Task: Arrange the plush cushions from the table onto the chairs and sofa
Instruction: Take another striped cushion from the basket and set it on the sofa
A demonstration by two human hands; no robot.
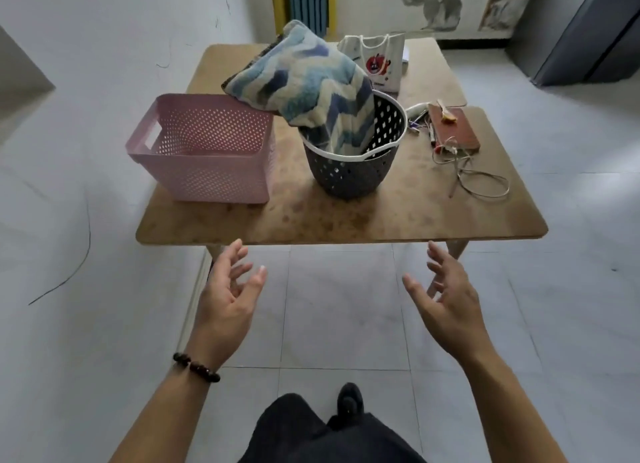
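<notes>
A plush cushion (pixel 304 82) with blue, navy and cream zigzags stands tilted in a dark round perforated basket (pixel 353 172) on the wooden table (pixel 346 217); its upper part leans left over the pink basket. My left hand (pixel 230 296) and my right hand (pixel 446 296) hover in front of the table's near edge, below it, palms facing each other, fingers spread, holding nothing. A bead bracelet circles my left wrist.
A pink perforated basket (pixel 204 151) stands left of the dark one. A white gift bag (pixel 377 61) is at the back. A brown notebook (pixel 453 127), pens and a cord (pixel 478 182) lie at the right. White wall on the left, tiled floor below.
</notes>
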